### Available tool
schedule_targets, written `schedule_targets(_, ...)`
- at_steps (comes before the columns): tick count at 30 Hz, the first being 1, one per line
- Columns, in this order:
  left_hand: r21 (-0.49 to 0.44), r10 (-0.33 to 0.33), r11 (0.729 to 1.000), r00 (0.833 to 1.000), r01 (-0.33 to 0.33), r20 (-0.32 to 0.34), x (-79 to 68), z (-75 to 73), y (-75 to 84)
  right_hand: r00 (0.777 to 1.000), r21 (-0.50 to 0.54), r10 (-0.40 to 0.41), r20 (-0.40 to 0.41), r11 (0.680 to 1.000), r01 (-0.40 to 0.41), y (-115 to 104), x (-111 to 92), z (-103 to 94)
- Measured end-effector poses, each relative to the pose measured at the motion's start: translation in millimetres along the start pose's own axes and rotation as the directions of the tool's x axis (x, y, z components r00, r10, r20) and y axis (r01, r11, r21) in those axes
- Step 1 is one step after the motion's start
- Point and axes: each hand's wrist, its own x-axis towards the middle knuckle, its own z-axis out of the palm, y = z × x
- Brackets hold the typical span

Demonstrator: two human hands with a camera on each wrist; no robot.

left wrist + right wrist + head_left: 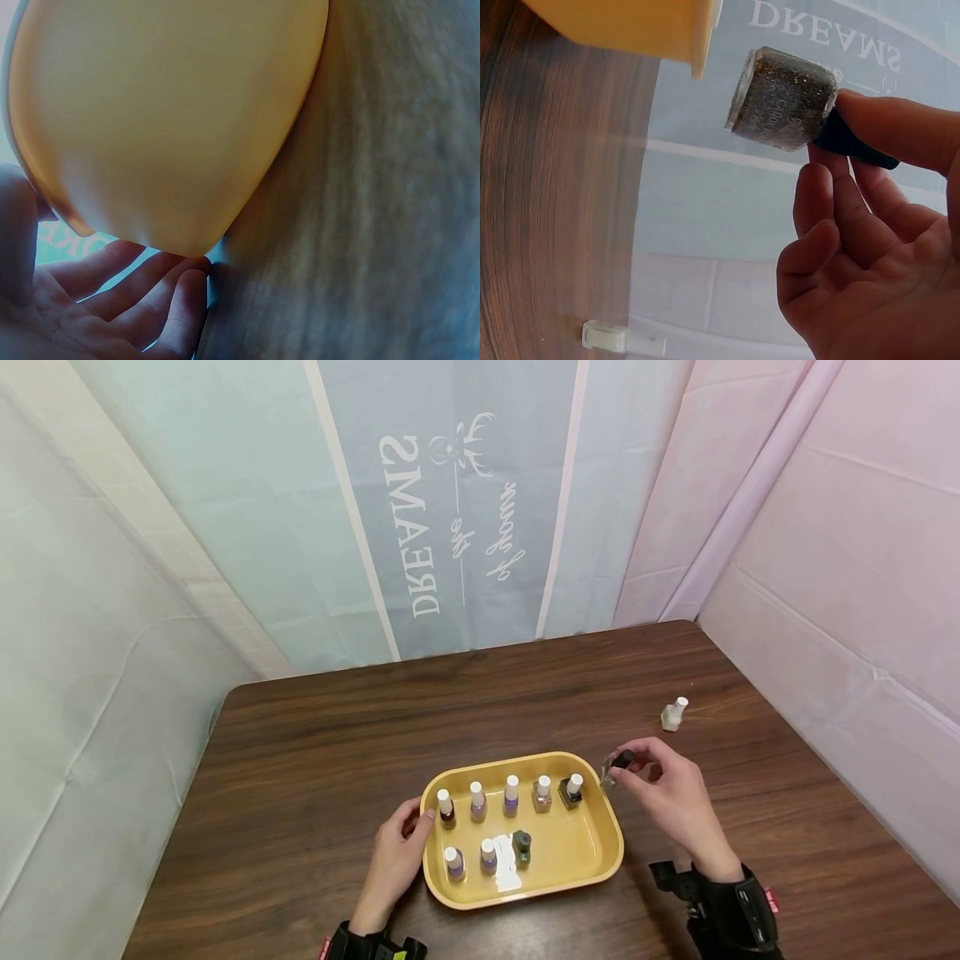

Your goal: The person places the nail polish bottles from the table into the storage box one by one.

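A yellow tray (525,895) holds several nail polish bottles, most with white caps and one with a dark cap (522,847). My left hand (399,852) grips the tray's left end, thumb at the rim and fingers against the outer wall; the left wrist view shows the fingers (135,300) by the tray's side (180,135). Just off the tray's right end, my right hand (671,789) pinches a glittery nail polish bottle (784,97) by its black cap (847,139). That bottle is tilted in the air, its glass pointing toward the tray.
A white nail polish bottle (671,716) stands on the brown wooden table (315,760), beyond my right hand. Fabric curtains (480,527) with printed lettering hang behind the table and at both sides.
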Motion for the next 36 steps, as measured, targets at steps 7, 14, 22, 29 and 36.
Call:
schedule_targets(7, 0.007, 0.006, 1.000, 1.000, -0.006, 0.002, -0.5, -0.6, 0.8, 0.999, -0.015, -0.026, 0.022, 1.000, 0.027, -5, -1, 3.8)
schedule_targets(14, -0.023, 0.025, 0.999, 1.000, -0.025, 0.004, 0.5, -0.1, -2.3, 0.998, -0.005, -0.050, 0.033, 0.999, 0.050, -9, -3, 7.8)
schedule_targets(22, -0.012, 0.015, 1.000, 1.000, -0.015, 0.002, 1.2, 0.8, -3.6, 0.995, -0.026, -0.076, 0.063, 0.997, 0.078, -15, -5, 13.1)
schedule_targets(29, -0.004, 0.003, 1.000, 1.000, -0.003, -0.005, 1.5, 1.4, -3.8, 0.992, -0.010, -0.076, 0.103, 0.997, 0.078, -22, -8, 17.2)
schedule_targets(36, -0.001, 0.021, 1.000, 1.000, -0.021, -0.005, 0.1, 0.4, -2.4, 0.984, -0.007, -0.074, 0.162, 0.997, 0.076, -24, -11, 23.4)
